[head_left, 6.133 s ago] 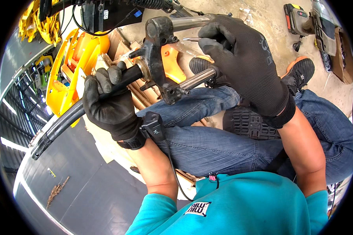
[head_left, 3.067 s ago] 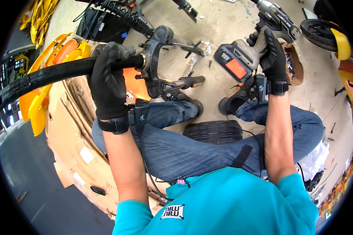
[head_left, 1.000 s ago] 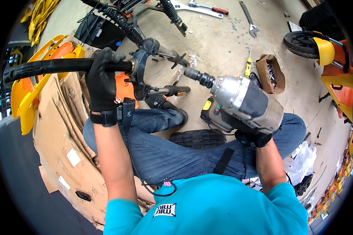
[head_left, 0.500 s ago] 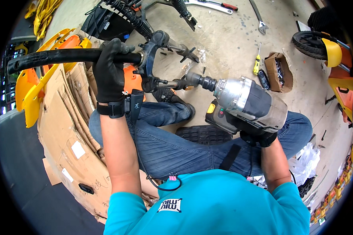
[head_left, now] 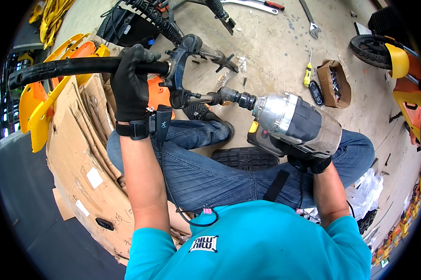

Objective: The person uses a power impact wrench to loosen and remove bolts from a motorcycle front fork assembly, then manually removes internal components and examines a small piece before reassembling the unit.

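My gloved left hand (head_left: pixel 132 88) is closed around a black curved tube (head_left: pixel 65 69), whose free end points left. The tube meets a dark metal fork assembly (head_left: pixel 177 67) with two rod-like arms reaching right. My right hand (head_left: pixel 308 163), also gloved and partly hidden, holds a cordless impact wrench (head_left: pixel 299 123) from below. The wrench has a silver nose and a grey and black body. Its black socket (head_left: pixel 245 99) points left, against the end of the fork's nearer arm. The fastener there is too small to make out.
Flattened cardboard (head_left: pixel 75 154) lies at my left, with yellow plastic panels (head_left: pixel 40 123) beyond it. An open small carton (head_left: pixel 334 84) of metal parts, a yellow screwdriver (head_left: pixel 308 74) and an adjustable wrench (head_left: pixel 311 21) lie on the floor. A wheel (head_left: pixel 369 51) stands far right.
The impact wrench and socket have shifted very slightly against the fork's nearer arm. Both hands keep their grips, and the tube stays almost in the same place.
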The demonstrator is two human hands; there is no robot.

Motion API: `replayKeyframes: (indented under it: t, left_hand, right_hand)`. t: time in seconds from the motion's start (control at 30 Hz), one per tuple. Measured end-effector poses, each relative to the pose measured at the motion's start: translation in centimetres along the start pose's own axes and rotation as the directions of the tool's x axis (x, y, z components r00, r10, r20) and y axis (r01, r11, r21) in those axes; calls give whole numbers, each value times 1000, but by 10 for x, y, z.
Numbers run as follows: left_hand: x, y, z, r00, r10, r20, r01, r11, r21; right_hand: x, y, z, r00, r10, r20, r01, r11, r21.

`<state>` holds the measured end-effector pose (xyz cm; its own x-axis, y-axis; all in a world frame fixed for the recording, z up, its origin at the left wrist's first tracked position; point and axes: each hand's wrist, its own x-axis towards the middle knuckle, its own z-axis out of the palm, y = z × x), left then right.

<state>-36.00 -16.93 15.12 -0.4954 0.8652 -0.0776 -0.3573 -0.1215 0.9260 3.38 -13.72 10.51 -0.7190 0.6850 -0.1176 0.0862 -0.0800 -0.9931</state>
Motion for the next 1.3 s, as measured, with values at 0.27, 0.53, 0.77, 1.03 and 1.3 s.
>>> replayKeyframes:
  t: [0.27, 0.53, 0.77, 1.03, 1.3]
  left_hand:
    - [-1, 1, -1, 1000, 10, 12, -10, 1000, 15]
    - [1, 1, -2, 1000, -14, 13, 13, 1000, 13]
    - [1, 0, 2, 1000, 2, -2, -2, 999, 52]
    - [-3, -1, -2, 999, 29, 29, -29, 999, 32]
    - [-1, 2, -3, 998, 24, 66, -27, 999, 44]
  right_hand:
    - [6, -25, -6, 973, -198, 116, 229, 830, -509]
    - [14, -41, -7, 925, -321, 205, 362, 570, -738]
    - [7, -26, -6, 966, -248, 75, 248, 801, -545]
    - [0, -13, -5, 983, -183, -16, 151, 856, -495]
    - [7, 3, -6, 995, 99, -19, -100, 993, -63]
